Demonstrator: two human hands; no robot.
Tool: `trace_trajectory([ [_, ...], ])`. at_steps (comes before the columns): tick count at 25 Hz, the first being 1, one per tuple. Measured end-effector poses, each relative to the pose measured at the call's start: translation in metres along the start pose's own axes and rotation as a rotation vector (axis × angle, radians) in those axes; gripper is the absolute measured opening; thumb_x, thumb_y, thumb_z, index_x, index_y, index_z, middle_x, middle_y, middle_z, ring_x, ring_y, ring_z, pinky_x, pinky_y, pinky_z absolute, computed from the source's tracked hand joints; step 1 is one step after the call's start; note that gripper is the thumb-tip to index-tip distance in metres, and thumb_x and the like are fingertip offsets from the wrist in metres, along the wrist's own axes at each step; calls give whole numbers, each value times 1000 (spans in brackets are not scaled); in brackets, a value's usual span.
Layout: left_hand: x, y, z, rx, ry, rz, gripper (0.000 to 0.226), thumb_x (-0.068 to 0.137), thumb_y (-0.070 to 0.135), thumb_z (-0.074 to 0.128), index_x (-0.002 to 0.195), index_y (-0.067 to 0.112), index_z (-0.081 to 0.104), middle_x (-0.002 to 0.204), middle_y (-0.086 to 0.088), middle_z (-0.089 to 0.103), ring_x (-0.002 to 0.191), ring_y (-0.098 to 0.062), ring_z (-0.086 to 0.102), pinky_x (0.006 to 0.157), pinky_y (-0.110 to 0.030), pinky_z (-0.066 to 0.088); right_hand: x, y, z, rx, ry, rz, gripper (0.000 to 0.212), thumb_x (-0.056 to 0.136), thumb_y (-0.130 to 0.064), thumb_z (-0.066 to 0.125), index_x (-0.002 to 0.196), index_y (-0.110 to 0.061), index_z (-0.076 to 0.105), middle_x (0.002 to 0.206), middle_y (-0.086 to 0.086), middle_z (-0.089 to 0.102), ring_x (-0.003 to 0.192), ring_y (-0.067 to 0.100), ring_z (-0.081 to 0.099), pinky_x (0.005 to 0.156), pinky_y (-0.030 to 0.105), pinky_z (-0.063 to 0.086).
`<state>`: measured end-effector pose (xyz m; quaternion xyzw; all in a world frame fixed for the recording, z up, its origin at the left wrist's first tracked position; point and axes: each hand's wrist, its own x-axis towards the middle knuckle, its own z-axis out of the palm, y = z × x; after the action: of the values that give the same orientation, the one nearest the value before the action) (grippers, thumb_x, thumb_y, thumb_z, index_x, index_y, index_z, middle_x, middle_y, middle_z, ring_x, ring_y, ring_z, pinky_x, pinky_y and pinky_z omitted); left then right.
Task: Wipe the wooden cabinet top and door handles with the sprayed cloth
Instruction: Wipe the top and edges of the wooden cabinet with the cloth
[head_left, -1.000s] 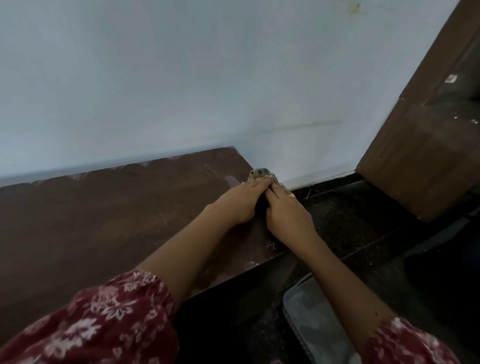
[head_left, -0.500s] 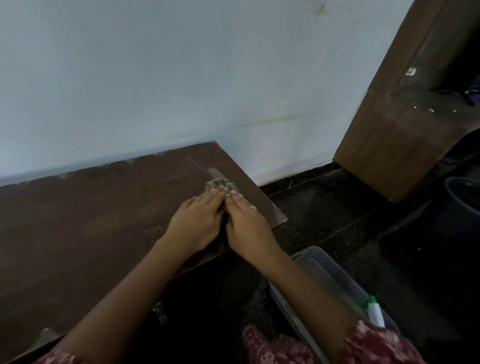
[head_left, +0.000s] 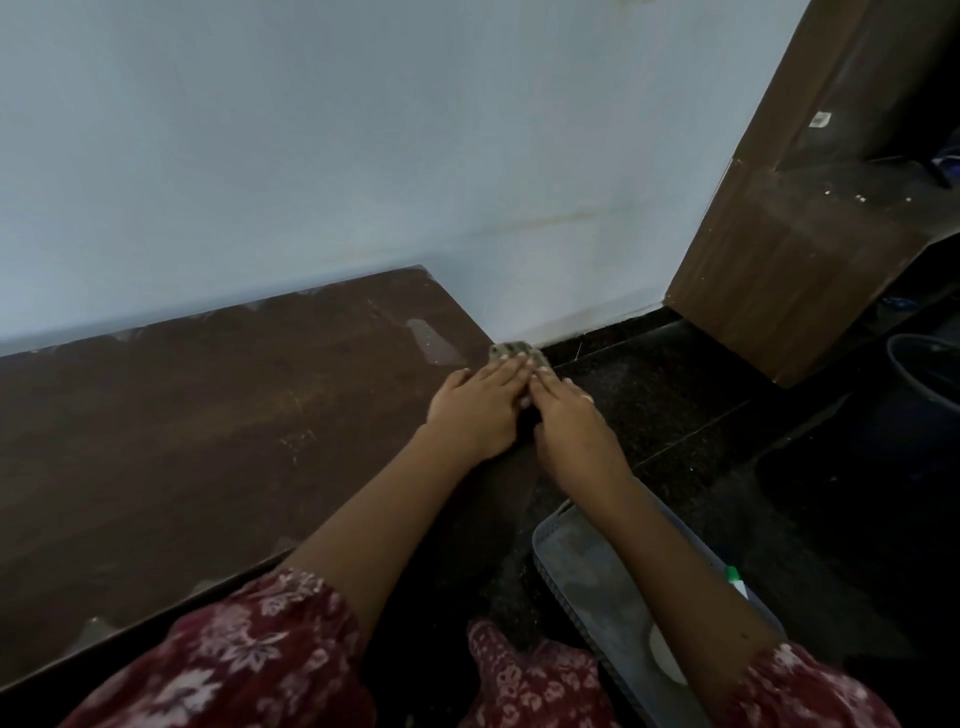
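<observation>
A cloth (head_left: 517, 353) was pressed onto the cabinet top (head_left: 208, 415) at mid-frame by the left hand (head_left: 475, 410) and right hand (head_left: 571, 431). The fingers of both were laid straight and close together.

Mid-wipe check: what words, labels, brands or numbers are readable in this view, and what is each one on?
No text here is legible.
Small white sticker on the tall wooden panel at right: dark print, too small and blurred to read.
Green-topped white bottle in the grey basket: no label shows.
</observation>
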<state>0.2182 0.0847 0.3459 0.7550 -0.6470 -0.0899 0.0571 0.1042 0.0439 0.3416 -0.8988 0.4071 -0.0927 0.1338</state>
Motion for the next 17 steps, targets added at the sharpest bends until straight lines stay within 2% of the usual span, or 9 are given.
trace_trajectory([
  [2,-1,4,2,23,-13,33,57,98,26,25,151,27,3,161,10,0,148,-6,3,119,-40,6,-6,5,2,5,1,22,55,93,-4,39,146,-10,27,156,6,25,144,26,21,118,33,22],
  [5,-17,-7,3,76,25,17,58,98,28,24,150,27,-1,161,11,-3,148,-4,2,119,-40,4,-13,-5,5,-17,10,-48,57,91,-4,39,146,-11,27,156,3,26,145,21,19,118,29,20],
  [8,-34,-27,2,140,40,-78,61,98,33,25,150,24,-4,161,9,-5,148,-6,2,120,-40,4,-2,-30,5,4,-21,-137,54,93,-12,40,146,-14,29,156,0,27,145,19,19,118,29,19],
  [12,-20,-60,-11,143,11,-211,57,99,28,20,150,23,-4,161,8,-6,148,-7,1,119,-41,4,41,-44,12,-26,-39,-223,47,99,-27,32,145,-15,31,156,0,28,146,19,17,119,33,15],
  [17,23,-88,-21,82,-6,-271,52,101,28,15,151,23,-2,161,8,-5,148,-7,0,119,-42,5,105,-44,29,-66,-72,-275,48,99,-17,30,146,-8,25,157,8,23,146,24,16,121,31,12],
])
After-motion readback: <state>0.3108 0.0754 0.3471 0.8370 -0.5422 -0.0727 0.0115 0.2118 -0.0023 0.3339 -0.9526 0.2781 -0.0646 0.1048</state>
